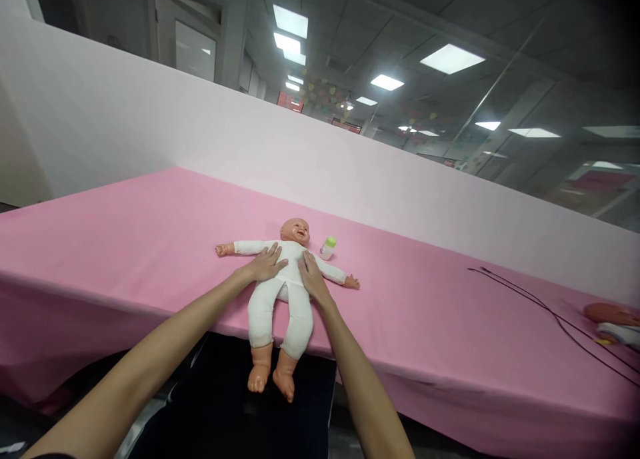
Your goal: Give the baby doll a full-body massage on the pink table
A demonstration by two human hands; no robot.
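Note:
A baby doll (286, 312) with a white cloth body lies face up on the pink table cover (410, 299), its arms spread and its feet hanging over the front edge. My left hand (267, 263) rests on the doll's torso at the left side, fingers spread and lying flat. On the right side of the torso lies my right hand (311, 272), its fingers stretched out over the white cloth. Beside the doll's head, to the right, is a small bottle (328, 248) with a green cap.
Thin dark cables (545, 304) run across the right part of the table. At the far right edge lies another doll-like object (617, 314), partly out of view. A pale low wall (390, 186) with glass above it stands behind the table.

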